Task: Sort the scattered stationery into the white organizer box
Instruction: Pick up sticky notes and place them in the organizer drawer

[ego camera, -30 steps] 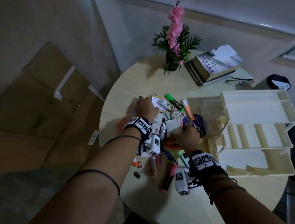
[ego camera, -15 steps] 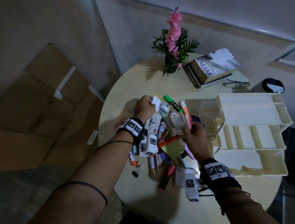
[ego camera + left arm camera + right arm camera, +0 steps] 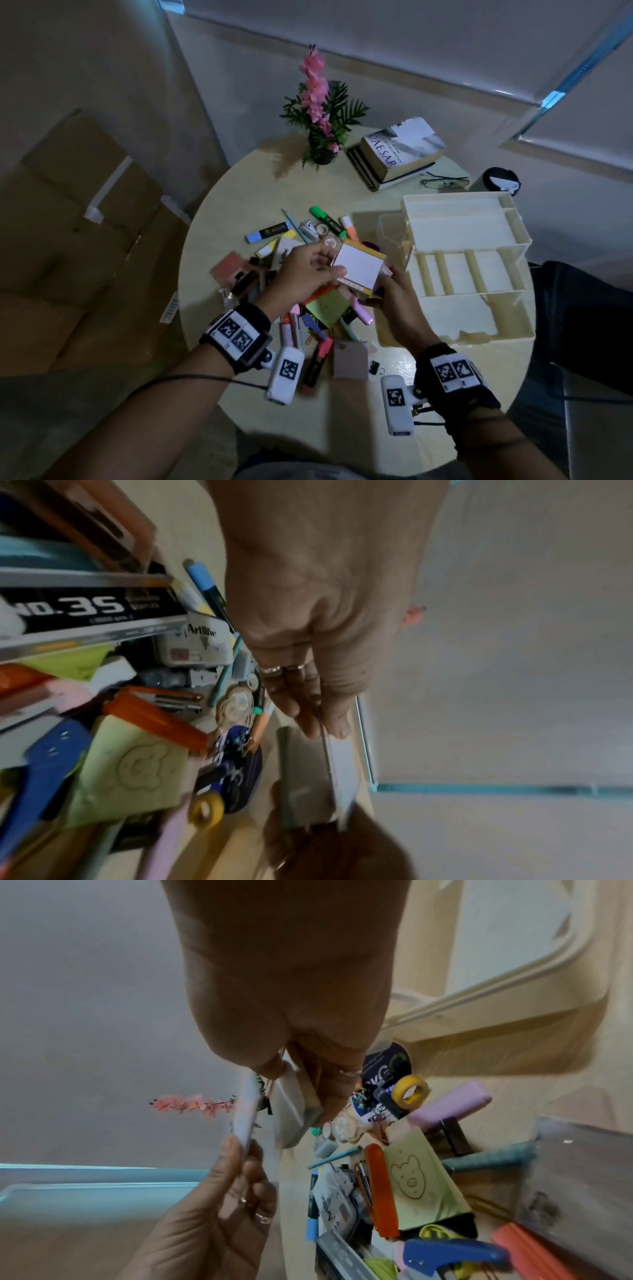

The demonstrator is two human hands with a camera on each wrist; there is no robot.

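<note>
I'm seeing a white-faced, yellow-edged note pad (image 3: pixel 358 268) hanging tilted above the scattered stationery (image 3: pixel 318 310), the white organizer box (image 3: pixel 469 263) standing open beside.

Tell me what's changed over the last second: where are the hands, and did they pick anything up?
Both hands came up off the pile. The left hand and right hand now hold a white notepad between them above the clutter; a second ago they were down in the pile. A blue highlighter, earlier hidden under the left hand, now shows. The organizer, books and plant stayed put.
</note>
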